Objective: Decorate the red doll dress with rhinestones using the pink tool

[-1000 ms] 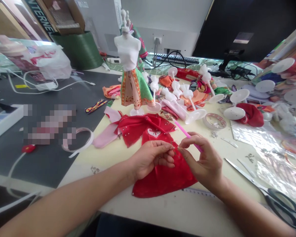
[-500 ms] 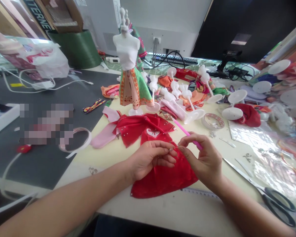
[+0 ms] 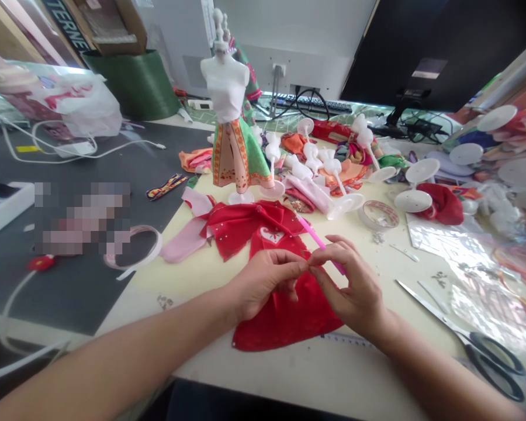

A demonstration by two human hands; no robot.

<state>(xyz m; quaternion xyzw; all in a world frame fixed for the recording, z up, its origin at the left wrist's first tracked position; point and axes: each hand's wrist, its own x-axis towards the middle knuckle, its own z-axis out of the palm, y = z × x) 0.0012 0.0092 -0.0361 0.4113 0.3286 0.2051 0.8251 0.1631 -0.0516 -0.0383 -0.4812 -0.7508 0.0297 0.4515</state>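
My left hand (image 3: 267, 283) is closed in a pinch over the red cloth piece (image 3: 289, 321); what its fingertips hold is hidden. Thumb and forefinger of my right hand (image 3: 353, 283) meet those fingertips, also pinched. A slim pink pen-like stick (image 3: 313, 233) runs through the right hand, its rear end showing between thumb and fingers, its front end pointing up and left. Under both hands lies the red cloth, flat on the table. A small red garment with pink sleeves (image 3: 232, 225) and a white paisley patch (image 3: 272, 235) adjoins it just beyond.
A doll mannequin (image 3: 228, 88) in a green and orange skirt stands behind. Scissors (image 3: 460, 333) lie at right, near small metal bits (image 3: 440, 279) and clear bags (image 3: 486, 304). Tape rolls (image 3: 158, 248) flank the work. White doll stands (image 3: 333, 166) and fabrics crowd the back.
My right hand has shifted slightly left and down with the pink stick. The fingertips of both hands have come together, covering the tiny shiny bit and thin piece seen between them before.
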